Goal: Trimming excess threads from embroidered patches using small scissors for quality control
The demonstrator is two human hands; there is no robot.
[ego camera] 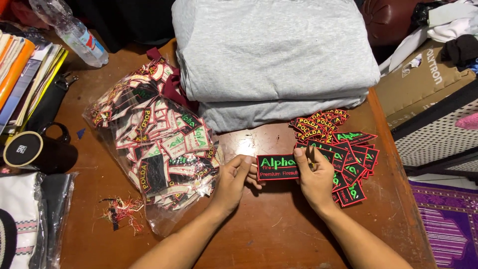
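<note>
Patch, black with red border: one, pinched at both ends by left hand and right hand, grips closed. Loose patches, one heap, 3 o'clock; bag of patches, 9 o'clock; two folded grey garments, 12 o'clock, on surface.

Single head-worn view, looking steeply down from above the person's own forearms and facing forward across a brown wooden table. It is sitting close, with the left hand and right hand falling just below frame centre. The far table edge and a stack of folded grey cloth are filling the top of the frame.
</note>
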